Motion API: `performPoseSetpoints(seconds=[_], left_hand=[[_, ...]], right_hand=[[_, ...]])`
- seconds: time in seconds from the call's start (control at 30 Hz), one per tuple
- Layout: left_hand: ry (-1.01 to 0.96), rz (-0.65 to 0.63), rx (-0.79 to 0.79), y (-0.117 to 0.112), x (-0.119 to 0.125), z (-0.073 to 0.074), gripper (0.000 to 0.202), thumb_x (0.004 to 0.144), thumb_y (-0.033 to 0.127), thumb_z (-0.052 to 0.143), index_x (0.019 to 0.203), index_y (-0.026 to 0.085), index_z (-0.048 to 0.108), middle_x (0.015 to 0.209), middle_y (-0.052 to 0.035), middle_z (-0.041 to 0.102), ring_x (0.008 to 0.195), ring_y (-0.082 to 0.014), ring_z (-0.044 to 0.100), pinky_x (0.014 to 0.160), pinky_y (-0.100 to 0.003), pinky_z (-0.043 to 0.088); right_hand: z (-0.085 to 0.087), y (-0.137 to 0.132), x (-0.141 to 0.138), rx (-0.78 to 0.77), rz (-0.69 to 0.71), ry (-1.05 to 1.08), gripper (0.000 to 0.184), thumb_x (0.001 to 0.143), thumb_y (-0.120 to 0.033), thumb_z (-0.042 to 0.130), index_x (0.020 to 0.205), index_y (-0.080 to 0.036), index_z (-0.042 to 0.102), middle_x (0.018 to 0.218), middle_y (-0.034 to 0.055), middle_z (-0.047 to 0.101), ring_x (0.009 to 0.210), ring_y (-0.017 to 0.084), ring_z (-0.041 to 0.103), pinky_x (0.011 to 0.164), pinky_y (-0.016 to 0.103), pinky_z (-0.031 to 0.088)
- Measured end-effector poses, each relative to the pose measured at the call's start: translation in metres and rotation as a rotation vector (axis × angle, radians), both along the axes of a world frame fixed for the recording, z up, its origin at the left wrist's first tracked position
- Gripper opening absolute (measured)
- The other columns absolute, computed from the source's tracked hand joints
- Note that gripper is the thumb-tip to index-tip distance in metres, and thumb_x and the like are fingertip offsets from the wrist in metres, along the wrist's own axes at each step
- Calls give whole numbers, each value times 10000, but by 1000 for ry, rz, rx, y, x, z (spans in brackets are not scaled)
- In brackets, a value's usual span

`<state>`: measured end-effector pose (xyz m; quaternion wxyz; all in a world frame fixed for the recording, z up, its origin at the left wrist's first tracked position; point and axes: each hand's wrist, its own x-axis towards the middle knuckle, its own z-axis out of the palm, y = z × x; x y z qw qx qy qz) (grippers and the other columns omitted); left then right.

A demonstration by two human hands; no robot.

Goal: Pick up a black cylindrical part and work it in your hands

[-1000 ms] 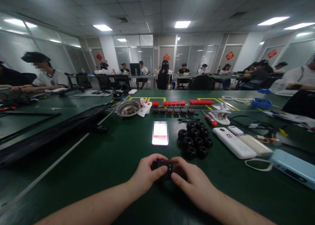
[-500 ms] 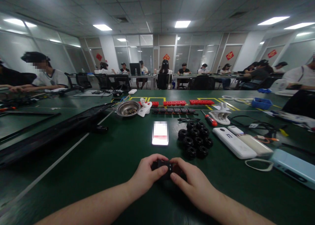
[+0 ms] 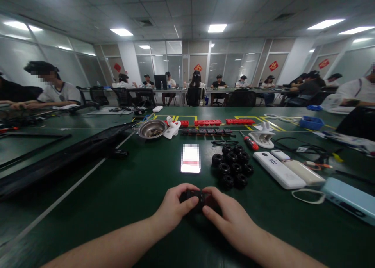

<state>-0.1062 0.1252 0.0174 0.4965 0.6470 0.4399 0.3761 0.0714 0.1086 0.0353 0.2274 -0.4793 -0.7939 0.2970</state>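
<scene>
Both hands meet over the near middle of the table. My left hand (image 3: 175, 201) is closed, its thumb and fingers gripping a small, shiny black part (image 3: 200, 198). On the part's other side, my right hand (image 3: 231, 213) pinches it with thumb and fingertips. Fingers cover most of the part, so its exact kind is hidden. A lit phone (image 3: 190, 160) lies just beyond the hands. Several black toy wheels (image 3: 231, 157) with chunky tyres are grouped to the right of the phone.
A metal bowl (image 3: 146, 131) with small metal pieces stands beyond, beside a white stand (image 3: 172, 128). Red plastic trays (image 3: 208, 122) line the back. Rightward lie a red-handled screwdriver (image 3: 252, 143), a white power bank (image 3: 278, 170) and a light-blue box (image 3: 350, 199). A long black piece (image 3: 73, 154) lies left.
The black part has turned slightly between my fingers, showing a different shiny face. Both hands have stayed in nearly the same place.
</scene>
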Motion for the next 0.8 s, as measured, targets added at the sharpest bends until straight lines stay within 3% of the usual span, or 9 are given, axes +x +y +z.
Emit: performPoseSetpoints(seconds=[0.17, 0.23, 0.4, 0.5, 0.6, 0.7, 0.8], left_hand=[[-1, -80, -21, 2, -1, -4, 389, 701, 459, 528, 929, 146, 566, 859, -48, 590, 795, -184, 544, 703, -279, 431], [-28, -99, -38, 4, -2, -6, 398, 714, 471, 505, 931, 142, 565, 869, -53, 590, 816, -191, 542, 721, -291, 427], [-98, -63, -68, 4, -1, -7, 440, 693, 504, 509, 922, 132, 559, 850, -61, 591, 800, -203, 544, 708, -306, 427], [-107, -41, -59, 2, -2, -8, 422, 701, 493, 509, 933, 142, 551, 855, -58, 587, 794, -201, 546, 695, -299, 429], [-59, -37, -26, 2, -2, -8, 427, 710, 505, 490, 938, 148, 547, 862, -52, 576, 796, -198, 541, 697, -293, 426], [22, -103, 52, 3, -3, -7, 467, 729, 541, 434, 970, 151, 527, 893, -54, 563, 837, -204, 528, 736, -306, 414], [84, -189, 135, 2, -4, -7, 519, 739, 546, 413, 1096, 170, 436, 1012, -70, 534, 924, -215, 502, 795, -332, 400]], right_hand=[[-1, 3, 0, -24, 32, -15, 202, 824, -317, 416, 866, -174, 553, 767, 26, 590, 688, 146, 537, 618, 253, 411], [-3, 2, 0, -11, 30, 18, 191, 789, -285, 478, 943, -187, 537, 830, 27, 594, 738, 153, 540, 656, 262, 419], [-4, 0, 1, 55, 36, 83, 405, 733, -230, 543, 1123, -218, 435, 1057, 43, 539, 923, 170, 504, 813, 305, 389], [-3, 0, 1, -5, 10, 78, 371, 784, -309, 485, 1133, -201, 421, 987, 48, 568, 863, 171, 529, 751, 300, 411], [-3, 1, 0, -59, 43, 76, 250, 822, -321, 424, 1028, -193, 487, 843, 25, 596, 738, 152, 549, 650, 267, 419], [-3, 3, 0, -61, 24, 87, 188, 800, -305, 465, 937, -188, 521, 798, 17, 596, 699, 145, 546, 618, 253, 419], [-2, 4, 2, 9, -6, 127, 244, 787, -274, 483, 1017, -193, 489, 875, 27, 588, 742, 146, 542, 663, 264, 428]])
